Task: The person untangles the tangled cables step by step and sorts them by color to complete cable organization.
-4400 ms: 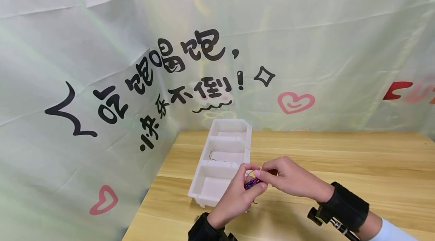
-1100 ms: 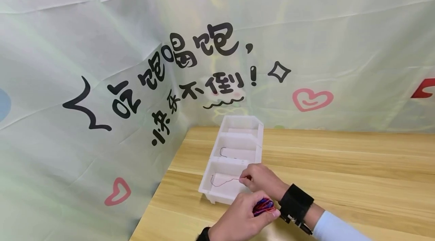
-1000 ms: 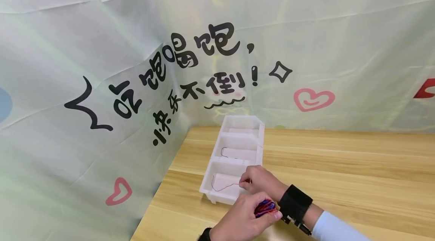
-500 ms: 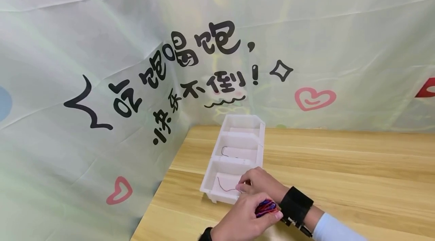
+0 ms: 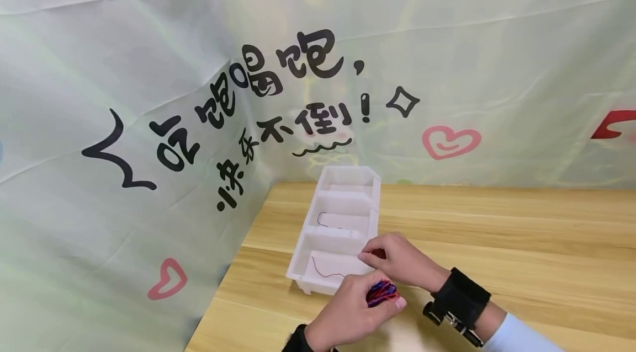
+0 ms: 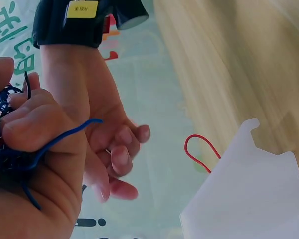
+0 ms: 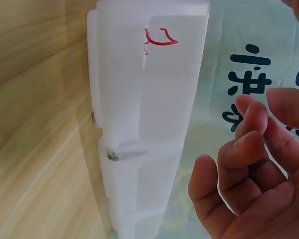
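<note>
My left hand (image 5: 350,308) grips a bundle of thin blue, red and dark wires (image 5: 382,293) in front of the white tray. In the left wrist view, one blue wire (image 6: 65,134) sticks out of that fist. Beside it, over the tray's right side, is my right hand (image 5: 404,261); in the right wrist view its fingers (image 7: 241,154) are loosely bent, with nothing between thumb and fingertips. A single red wire (image 7: 162,42) lies in the nearest compartment of the white tray (image 5: 296,255). In the left wrist view, a red loop (image 6: 202,149) shows above the tray's edge.
The tray has three compartments in a row; a dark bent wire (image 5: 323,222) lies in the middle one. It stands on a wooden table (image 5: 497,236), near a printed cloth backdrop (image 5: 149,65) at the left and back.
My right hand left the bundle, lowered a wire into the nearest compartment, let it go and drew back to the right. My left hand kept the bundle and moved lower, nearer me.
</note>
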